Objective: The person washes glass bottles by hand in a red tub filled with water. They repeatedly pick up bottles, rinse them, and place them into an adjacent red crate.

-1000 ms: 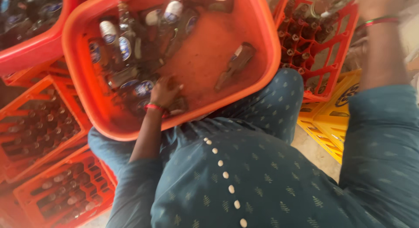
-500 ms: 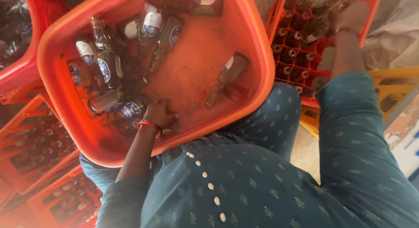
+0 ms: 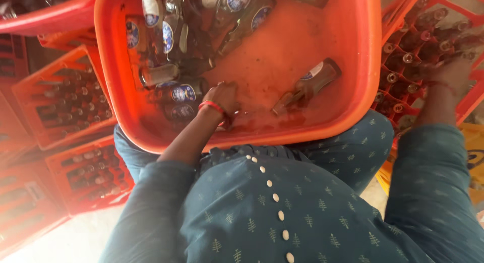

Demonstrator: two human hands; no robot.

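At the far left stand red crates [image 3: 60, 104] with dark bottles in their cells, stacked on the floor. Next comes the big orange tub [image 3: 363, 91], resting on the person's lap. A heap of brown bottles [image 3: 171, 61] lies in its left part, most with blue round labels. The left hand [image 3: 222, 99], with a red bangle at the wrist, is down in the tub just beside this heap, fingers bent over something at the bottom; I cannot tell if it grips a bottle. One bottle [image 3: 310, 84] lies alone, right of that hand. At the right, the right hand [image 3: 451, 71] is blurred over a crate of upright bottles [image 3: 408, 66]; its grip cannot be told
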